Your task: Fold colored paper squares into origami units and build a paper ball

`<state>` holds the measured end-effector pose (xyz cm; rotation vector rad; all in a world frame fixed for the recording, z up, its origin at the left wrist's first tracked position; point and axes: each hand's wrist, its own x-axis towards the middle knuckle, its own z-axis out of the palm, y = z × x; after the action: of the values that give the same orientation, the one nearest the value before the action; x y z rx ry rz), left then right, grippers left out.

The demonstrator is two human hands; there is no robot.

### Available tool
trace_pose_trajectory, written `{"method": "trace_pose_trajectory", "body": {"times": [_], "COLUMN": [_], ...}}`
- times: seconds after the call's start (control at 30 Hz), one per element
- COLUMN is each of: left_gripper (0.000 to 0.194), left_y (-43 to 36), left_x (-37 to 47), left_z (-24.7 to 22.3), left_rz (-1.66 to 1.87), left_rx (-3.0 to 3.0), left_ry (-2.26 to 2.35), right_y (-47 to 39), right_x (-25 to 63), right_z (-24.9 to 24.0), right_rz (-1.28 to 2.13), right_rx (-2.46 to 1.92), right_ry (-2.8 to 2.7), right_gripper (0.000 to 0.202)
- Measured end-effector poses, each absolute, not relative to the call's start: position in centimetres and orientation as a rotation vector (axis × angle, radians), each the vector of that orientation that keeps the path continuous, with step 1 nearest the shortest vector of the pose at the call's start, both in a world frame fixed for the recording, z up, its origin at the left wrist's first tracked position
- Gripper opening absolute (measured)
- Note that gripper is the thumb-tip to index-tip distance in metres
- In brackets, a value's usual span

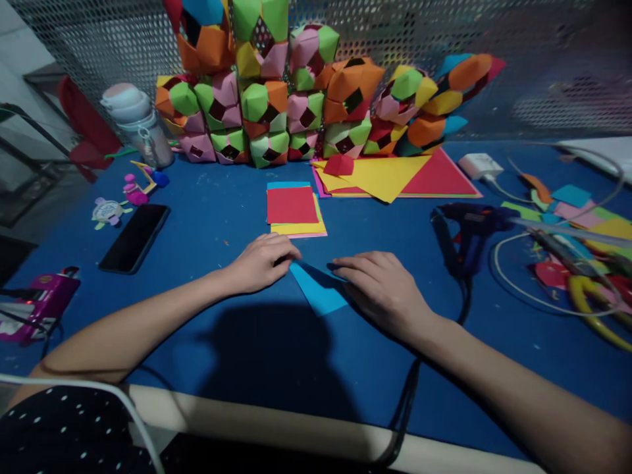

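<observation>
A blue sheet of paper lies on the table between my hands, with a shaded part along its upper edge that looks like a raised fold. My left hand pinches its upper left corner between thumb and fingers. At the right side of the sheet, my right hand holds the edge, its fingers close together; the thumb is hidden. Just beyond sits a small stack of square papers, red on top, with blue, yellow and pink edges showing.
Folded paper balls are stacked along the perforated back panel. Larger coloured sheets lie before them. To the right are a glue gun, cables, paper scraps and yellow-handled scissors. On the left are a phone and a bottle.
</observation>
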<state>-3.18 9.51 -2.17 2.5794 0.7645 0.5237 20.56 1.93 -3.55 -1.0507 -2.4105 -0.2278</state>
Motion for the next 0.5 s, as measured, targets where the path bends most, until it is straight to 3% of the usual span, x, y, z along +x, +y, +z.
{"method": "trace_pose_trajectory", "body": {"times": [0.3,0.5], "left_gripper": [0.017,0.018], "left_y": [10.04,10.15], "left_x": [-3.64,-3.79], "left_z": [-2.14,-2.15], "left_rz": [0.453,0.443], "left_rx": [2.583,2.579], "left_ry": [0.683,0.661], "right_y": [1.79,1.43], "right_x": [20.2,20.07], "right_z": [-4.02,-3.58], "right_rz": [-0.159,-0.337], "right_rx": [-0.932,-0.921], "right_ry": [-2.533,-2.561], "right_gripper": [0.023,0.016]}}
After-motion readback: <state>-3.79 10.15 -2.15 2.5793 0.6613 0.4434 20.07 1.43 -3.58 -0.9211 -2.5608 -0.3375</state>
